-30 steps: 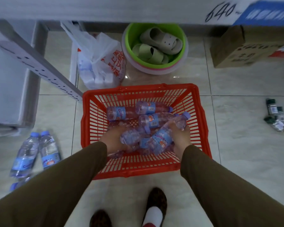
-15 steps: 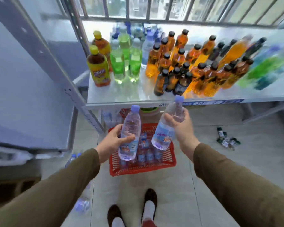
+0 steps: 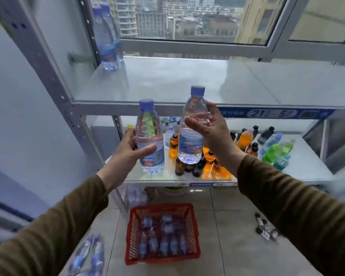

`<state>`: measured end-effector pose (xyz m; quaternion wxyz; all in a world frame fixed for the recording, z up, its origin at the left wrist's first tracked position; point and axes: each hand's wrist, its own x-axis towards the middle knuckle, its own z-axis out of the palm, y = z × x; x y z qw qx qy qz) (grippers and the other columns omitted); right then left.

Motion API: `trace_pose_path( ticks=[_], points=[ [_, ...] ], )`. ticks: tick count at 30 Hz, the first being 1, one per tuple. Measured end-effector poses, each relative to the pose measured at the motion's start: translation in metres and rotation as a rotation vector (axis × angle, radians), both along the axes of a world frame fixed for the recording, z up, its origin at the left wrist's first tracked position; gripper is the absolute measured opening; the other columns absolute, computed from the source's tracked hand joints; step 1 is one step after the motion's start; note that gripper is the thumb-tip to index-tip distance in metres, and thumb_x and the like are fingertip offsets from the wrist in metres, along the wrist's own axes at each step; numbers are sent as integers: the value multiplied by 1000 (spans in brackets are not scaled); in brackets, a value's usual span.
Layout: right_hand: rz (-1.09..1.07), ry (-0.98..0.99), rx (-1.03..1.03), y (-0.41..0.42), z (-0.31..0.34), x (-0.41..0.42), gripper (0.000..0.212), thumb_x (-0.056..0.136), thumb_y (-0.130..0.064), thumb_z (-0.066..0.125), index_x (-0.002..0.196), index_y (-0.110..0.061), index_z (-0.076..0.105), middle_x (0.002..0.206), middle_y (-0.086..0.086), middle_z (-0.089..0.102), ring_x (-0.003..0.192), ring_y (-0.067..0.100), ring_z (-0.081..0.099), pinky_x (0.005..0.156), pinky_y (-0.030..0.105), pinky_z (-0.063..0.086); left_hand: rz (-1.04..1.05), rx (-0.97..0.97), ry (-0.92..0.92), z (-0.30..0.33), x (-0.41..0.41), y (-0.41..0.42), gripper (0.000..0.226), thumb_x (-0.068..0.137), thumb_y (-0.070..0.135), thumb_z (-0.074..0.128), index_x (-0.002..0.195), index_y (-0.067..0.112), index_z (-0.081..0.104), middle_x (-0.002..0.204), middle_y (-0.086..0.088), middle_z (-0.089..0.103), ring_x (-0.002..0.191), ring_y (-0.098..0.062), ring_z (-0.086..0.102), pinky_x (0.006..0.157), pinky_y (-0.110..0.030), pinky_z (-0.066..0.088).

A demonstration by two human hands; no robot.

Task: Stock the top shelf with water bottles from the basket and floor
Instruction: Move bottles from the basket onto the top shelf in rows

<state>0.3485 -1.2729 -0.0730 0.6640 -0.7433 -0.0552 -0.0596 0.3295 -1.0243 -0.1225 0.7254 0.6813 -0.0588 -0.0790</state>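
Clear water bottles [image 3: 150, 136], blue caps, blue labels, upright

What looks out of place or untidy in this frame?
Several things lie on the floor: water bottles on their sides at lower left, and small dark bottles scattered at right. Bottles in the red basket lie jumbled. Both held bottles look upright and undamaged.

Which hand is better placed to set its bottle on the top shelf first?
Probably right. The right hand holds its bottle higher, cap already above the top shelf edge; the left hand's bottle sits lower.
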Motion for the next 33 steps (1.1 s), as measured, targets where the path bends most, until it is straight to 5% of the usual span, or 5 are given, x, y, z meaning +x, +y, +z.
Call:
trace_pose_path(
  ticks=[6, 13, 23, 27, 33],
  points=[
    [131, -111, 5, -18, 70, 59, 57, 86, -8, 80, 135, -10, 51, 111, 11, 71, 95, 15, 72, 85, 25, 59, 135, 19, -145, 66, 17, -29, 64, 79, 10, 80, 134, 8, 47, 123, -9, 72, 112, -25, 70, 84, -27, 59],
    [231, -94, 32, 22, 121, 141, 58, 80, -27, 87, 127, -10, 58, 117, 11, 74, 102, 27, 74, 97, 47, 59, 362, 105, -248, 111, 49, -8, 61, 76, 15, 76, 130, 8, 49, 120, -1, 73, 110, -17, 70, 82, -21, 56],
    [396, -94, -100, 126, 140, 245, 51, 86, -24, 83, 122, -19, 48, 109, -1, 67, 97, 16, 70, 87, 37, 57, 588, 46, -266, 111, 136, 62, 60, 78, 20, 78, 131, 11, 51, 118, -1, 71, 105, -14, 70, 79, -18, 55],
    [419, -101, -125, 163, 130, 285, 53, 81, -23, 87, 121, -23, 51, 117, 4, 70, 105, 22, 71, 95, 44, 57, 628, 40, -255, 104, 168, 83, 72, 63, 50, 89, 121, 21, 59, 116, 1, 72, 108, -16, 68, 88, -25, 54],
    [470, -64, -145, 209, 112, 335, 57, 75, -22, 91, 120, -20, 55, 108, 1, 71, 97, 17, 71, 93, 42, 59, 681, 60, -229, 100, 210, 104, 60, 77, 32, 81, 128, 15, 55, 124, -6, 68, 115, -23, 65, 98, -35, 52]
  ],
)
